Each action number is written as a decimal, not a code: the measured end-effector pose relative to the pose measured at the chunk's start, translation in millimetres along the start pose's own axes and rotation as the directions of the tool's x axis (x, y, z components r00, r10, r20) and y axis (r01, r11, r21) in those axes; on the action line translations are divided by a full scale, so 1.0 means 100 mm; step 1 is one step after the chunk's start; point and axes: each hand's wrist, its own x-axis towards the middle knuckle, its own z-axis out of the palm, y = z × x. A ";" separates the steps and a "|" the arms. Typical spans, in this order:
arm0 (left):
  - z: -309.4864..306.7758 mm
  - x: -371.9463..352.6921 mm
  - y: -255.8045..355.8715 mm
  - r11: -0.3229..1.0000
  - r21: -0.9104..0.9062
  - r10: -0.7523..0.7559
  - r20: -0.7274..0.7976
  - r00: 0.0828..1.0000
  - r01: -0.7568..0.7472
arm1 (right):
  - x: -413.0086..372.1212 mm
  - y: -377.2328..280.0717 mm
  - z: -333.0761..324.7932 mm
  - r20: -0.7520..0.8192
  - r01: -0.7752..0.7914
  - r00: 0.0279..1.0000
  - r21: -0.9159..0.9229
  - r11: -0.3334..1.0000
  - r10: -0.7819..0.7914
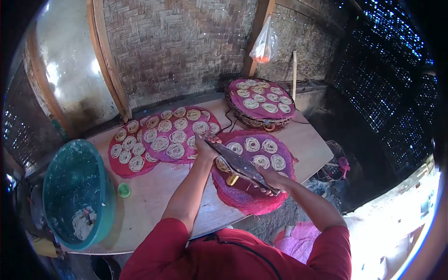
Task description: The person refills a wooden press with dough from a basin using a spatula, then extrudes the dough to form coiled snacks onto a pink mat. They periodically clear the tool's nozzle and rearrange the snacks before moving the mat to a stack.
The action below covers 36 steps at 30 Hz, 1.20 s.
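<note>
My left hand (205, 145) grips the upper left end of a long dark board (240, 165). At its lower right end, my right hand (272, 179) is closed round the board. Below the board's middle hangs a short brass-coloured cylinder (232, 179). The board is held slantwise over a round pink cloth (238, 196), which bears several pale coils of thin strands (269, 146). The board and my hands hide part of this cloth.
More coils lie on red and pink cloths (128, 169) at the left. Behind stands a round stack (261, 122) topped with coils. A green basin (105, 205), holding pale dough-like stuff, and a small green cup (124, 190) are at the left. A plastic bag (265, 44) hangs on a post.
</note>
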 end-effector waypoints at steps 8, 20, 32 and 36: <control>0.25 -0.16 0.14 0.975 -0.045 0.216 -0.023 0.976 -0.217 | 0.08 -0.25 -0.25 0.005 0.236 0.970 -0.248 0.940 -0.243; 0.60 -0.63 0.06 0.941 0.010 0.337 -0.115 0.934 -0.338 | -0.19 -0.30 -0.35 -0.001 0.230 0.969 -0.355 0.906 -0.246; 0.55 -0.23 -0.05 0.979 -0.051 0.200 0.080 0.976 -0.197 | 0.28 -0.04 -0.60 -0.192 0.301 0.902 -0.362 0.882 -0.386; 0.23 -0.38 -0.04 0.532 0.845 0.153 -0.165 0.975 0.059 | 0.25 0.00 -0.65 -0.174 0.347 0.900 -0.272 0.898 -0.400</control>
